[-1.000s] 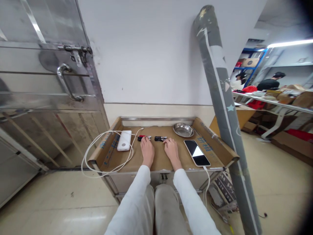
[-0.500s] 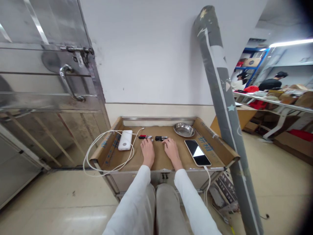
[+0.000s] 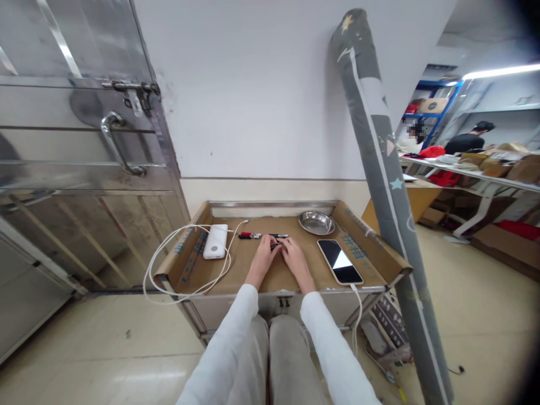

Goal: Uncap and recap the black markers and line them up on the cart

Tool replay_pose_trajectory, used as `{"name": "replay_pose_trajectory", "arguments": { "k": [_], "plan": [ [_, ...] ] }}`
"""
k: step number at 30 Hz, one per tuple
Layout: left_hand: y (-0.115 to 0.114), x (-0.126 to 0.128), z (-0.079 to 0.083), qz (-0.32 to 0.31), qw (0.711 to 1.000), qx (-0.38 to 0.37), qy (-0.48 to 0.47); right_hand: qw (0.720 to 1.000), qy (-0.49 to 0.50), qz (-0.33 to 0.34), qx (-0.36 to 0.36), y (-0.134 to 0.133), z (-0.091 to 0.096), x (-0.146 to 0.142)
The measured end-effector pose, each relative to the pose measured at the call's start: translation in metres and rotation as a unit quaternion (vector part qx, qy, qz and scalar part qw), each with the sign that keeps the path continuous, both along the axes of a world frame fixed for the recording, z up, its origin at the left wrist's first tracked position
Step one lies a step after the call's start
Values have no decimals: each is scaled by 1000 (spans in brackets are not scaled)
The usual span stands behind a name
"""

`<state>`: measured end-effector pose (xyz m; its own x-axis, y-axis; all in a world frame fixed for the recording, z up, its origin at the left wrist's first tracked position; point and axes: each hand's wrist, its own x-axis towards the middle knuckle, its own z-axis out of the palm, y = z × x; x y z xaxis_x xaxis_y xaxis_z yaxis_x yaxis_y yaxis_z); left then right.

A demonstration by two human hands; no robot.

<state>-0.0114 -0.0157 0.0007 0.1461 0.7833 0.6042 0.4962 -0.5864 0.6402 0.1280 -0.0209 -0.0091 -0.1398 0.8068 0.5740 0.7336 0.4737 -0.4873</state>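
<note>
My left hand (image 3: 265, 253) and my right hand (image 3: 292, 253) meet over the middle of the brown-covered cart top (image 3: 240, 275). Their fingers are closed together on a small dark pen (image 3: 275, 245), mostly hidden by the fingertips. Just beyond my fingers lies a black pen (image 3: 279, 235), partly covered by them. To the left of my left hand, red and black pens (image 3: 250, 235) lie side by side, apart from the hand.
A white power bank (image 3: 216, 242) with a looped white cable lies left. A metal bowl (image 3: 317, 223) and a plugged-in phone (image 3: 340, 262) are on the right. A long grey roll (image 3: 390, 185) leans beside the cart. Raised cardboard-covered sides (image 3: 371, 242) border the top.
My left hand has moved right, from the red and black pens to my right hand. The fingers of both hands have closed on a dark pen.
</note>
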Motion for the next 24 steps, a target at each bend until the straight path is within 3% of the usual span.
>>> {"name": "replay_pose_trajectory", "arguments": {
  "k": [8,18,24],
  "plan": [
    [0,-1,2,-17,996,40,-84,999,46,6,-5,9,-13,1],
    [-2,-5,6,58,991,58,-110,996,85,7,-15,6,-7,-1],
    [-6,-6,8,62,989,64,-116,996,85,1,-11,5,-4,-3]
  ]
}}
